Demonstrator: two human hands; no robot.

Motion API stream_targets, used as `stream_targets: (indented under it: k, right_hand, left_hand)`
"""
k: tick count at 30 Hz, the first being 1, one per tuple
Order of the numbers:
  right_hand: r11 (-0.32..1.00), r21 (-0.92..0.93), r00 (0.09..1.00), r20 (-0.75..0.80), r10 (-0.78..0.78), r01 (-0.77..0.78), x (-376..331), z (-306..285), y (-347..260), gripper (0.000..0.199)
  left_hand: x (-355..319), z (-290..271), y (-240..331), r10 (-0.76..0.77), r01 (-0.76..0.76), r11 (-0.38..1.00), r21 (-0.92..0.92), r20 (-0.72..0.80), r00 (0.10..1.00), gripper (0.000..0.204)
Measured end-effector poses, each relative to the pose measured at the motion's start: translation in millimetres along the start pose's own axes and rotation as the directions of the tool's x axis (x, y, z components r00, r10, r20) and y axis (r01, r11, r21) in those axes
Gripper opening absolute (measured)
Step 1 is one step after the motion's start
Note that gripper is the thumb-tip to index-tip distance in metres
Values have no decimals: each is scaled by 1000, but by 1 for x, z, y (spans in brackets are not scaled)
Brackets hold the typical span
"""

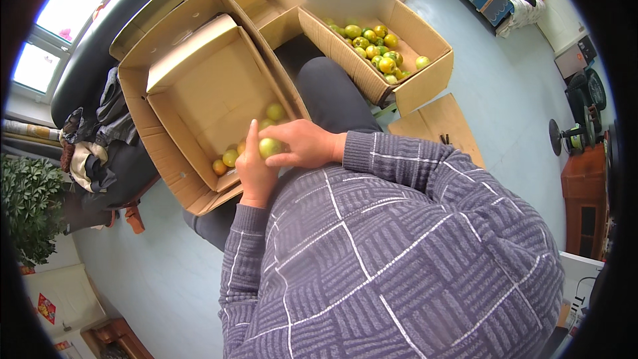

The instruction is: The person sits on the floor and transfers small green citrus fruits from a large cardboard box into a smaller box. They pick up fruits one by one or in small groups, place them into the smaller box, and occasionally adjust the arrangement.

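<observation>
Here, a green tomato (pixel 270 148) sits between two hands, near the cardboard box (pixel 193 113).
Head view: the right hand (pixel 307 142) curls thumb and fingers about its right side; the left hand (pixel 254 169), index raised, adjoins its left, grip unclear.

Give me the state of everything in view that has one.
Right hand: fingers around a tomato
Left hand: index finger extended
Held tomato: pale green
Left box: open, some tomatoes inside
Right box: open, partly filled with tomatoes
Clothes: crumpled, heaped
</observation>
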State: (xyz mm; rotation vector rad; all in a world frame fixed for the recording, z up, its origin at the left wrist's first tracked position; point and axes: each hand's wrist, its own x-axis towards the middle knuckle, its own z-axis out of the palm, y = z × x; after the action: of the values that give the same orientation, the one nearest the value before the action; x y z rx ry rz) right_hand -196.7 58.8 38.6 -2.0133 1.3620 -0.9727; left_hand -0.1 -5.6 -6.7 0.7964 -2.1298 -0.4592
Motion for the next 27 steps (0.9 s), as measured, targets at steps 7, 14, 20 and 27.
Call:
stream_targets:
  k: [7,14,20,27]
  right_hand:
    - [982,68,673,-720,170,-176,-16,-92,63,45]
    - [697,-109,593,-628,504,-708,-74,-169,180,62]
    - [503,-333,602,-498,624,-797,-116,-186,176,61]
    - [264,-468,492,-475,730,-843,-113,-208,157,57]
  left_hand:
    - [-2,0,4,-24,25,996,81,-16,1000,41]
    - [1,-3,7,-28,30,997,70,-32,999,30]
    - [3,-3,9,-31,33,997,65,-25,999,27]
    - [0,-1,4,-61,61,995,80,-2,998,27]
